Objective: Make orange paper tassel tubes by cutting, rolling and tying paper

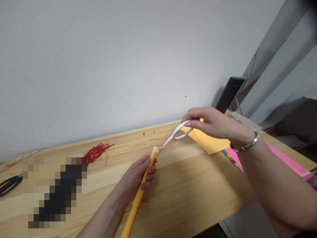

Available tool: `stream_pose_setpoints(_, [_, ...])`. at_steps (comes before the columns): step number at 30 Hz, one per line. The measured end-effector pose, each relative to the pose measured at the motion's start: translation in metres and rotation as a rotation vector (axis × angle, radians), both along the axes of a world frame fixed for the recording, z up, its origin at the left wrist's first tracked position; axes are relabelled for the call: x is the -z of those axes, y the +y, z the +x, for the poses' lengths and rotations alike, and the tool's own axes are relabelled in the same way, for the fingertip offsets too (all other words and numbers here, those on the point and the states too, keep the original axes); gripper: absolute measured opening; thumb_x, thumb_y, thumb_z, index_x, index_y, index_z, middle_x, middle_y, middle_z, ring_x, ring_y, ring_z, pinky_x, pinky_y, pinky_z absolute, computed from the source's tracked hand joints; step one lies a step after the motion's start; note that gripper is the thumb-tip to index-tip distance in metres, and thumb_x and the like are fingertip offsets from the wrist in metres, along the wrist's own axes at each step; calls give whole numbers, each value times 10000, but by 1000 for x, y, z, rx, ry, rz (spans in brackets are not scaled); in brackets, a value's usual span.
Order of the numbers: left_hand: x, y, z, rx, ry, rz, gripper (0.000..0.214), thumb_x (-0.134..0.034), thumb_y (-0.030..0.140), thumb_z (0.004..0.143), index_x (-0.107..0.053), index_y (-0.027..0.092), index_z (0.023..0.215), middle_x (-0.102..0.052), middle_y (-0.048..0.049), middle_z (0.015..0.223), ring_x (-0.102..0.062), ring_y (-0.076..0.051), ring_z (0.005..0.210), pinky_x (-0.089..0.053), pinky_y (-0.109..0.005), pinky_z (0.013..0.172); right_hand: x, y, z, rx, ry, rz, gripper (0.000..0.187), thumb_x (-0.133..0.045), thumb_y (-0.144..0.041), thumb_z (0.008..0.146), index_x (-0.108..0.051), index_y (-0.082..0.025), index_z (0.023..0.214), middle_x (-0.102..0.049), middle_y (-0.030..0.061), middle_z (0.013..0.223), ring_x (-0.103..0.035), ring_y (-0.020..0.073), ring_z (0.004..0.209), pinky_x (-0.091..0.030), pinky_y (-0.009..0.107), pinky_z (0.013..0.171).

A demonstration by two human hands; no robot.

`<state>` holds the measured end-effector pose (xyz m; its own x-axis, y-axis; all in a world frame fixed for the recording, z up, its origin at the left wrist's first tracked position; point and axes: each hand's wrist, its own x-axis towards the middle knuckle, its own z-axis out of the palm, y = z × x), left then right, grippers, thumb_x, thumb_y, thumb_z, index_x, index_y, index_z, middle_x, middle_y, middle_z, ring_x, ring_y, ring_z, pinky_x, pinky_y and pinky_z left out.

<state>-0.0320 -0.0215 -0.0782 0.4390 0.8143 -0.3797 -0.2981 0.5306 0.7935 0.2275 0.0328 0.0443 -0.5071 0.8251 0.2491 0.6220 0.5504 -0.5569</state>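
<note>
My left hand (142, 175) is wrapped round a rolled yellow paper tube (137, 200), just below its upper end. White tape circles the tube near that end, and a thin red string shows beside it. A pulled-out strip runs from there up to the roll of tape (178, 129). My right hand (201, 121) pinches the roll at its upper edge between thumb and fingers, above and to the right of the tube. The tube's lower part leaves the picture at the bottom.
Red strings (97, 152) lie in a bundle left on the wooden table (188, 185). A blurred dark object and black-handled scissors (11, 185) are at far left. Yellow paper (210, 143) and pink paper (287, 160) lie at right, with a black cylinder (229, 94) behind.
</note>
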Motion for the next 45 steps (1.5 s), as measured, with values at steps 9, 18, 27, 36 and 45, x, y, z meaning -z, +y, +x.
stream_pose_setpoints(9, [6,-5,7,53,60,-45,218,-540,377,831,-531,160,845,-384,53,601,-315,-21,425,-170,-115,343,-15,33,-37,-182,-225,222,221,-479,-126,831,-668,-197,919,-649,25,912,-541,168,881,-394,298,774])
stream_pose_setpoints(18, [7,-6,9,56,68,-56,254,-556,385,820,-566,152,921,-375,43,619,-324,-33,457,-173,-126,352,12,53,-142,-495,-438,87,243,-540,-42,706,-677,-175,857,-663,63,893,-575,170,732,-387,259,593])
stream_pose_setpoints(27, [7,-3,6,25,43,-19,219,-542,377,827,-549,169,897,-372,44,610,-305,-38,450,-150,-124,336,38,45,-175,-559,-448,-16,406,-448,-6,791,-592,-195,1119,-568,79,1232,-538,200,1059,-411,282,784])
stream_pose_setpoints(36, [4,3,1,-89,12,53,195,-523,351,838,-539,169,905,-440,32,619,-324,-35,438,-196,-102,317,77,-2,-95,136,293,-199,326,-551,-443,793,-561,-157,636,-541,-22,594,-467,92,562,-339,214,517])
stream_pose_setpoints(45, [7,7,1,-123,49,66,181,-525,339,839,-536,173,908,-506,6,688,-362,-35,442,-219,-100,301,119,-17,-107,124,630,-526,235,-630,-361,726,-633,-147,628,-595,-15,596,-503,97,580,-375,213,553])
